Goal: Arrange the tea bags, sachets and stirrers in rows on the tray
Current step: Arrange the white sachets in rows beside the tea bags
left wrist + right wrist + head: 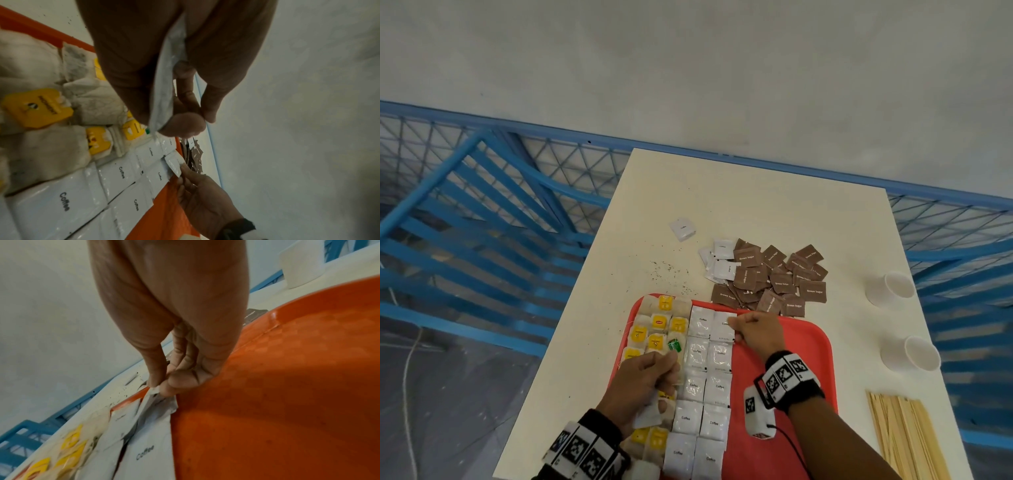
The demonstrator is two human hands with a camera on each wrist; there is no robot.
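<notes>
A red tray (803,342) lies at the table's near edge. Tea bags (659,323) with yellow tags fill its left columns. Beside them, white coffee sachets (693,385) lie in two columns. My right hand (736,327) pinches the corner of the far sachet (722,325) in the right column; the right wrist view shows thumb and finger on that corner (159,393). My left hand (666,371) hovers over the tea bags and grips a white sachet (164,84) between thumb and fingers. Wooden stirrers (907,438) lie on the table to the right.
Beyond the tray sits a pile of brown sugar sachets (777,277) with loose white sachets (720,262) beside it, and one white sachet (682,229) farther off. Two paper cups (890,289) (911,353) stand at the right edge. Tea crumbs dot the table. The tray's right half is bare.
</notes>
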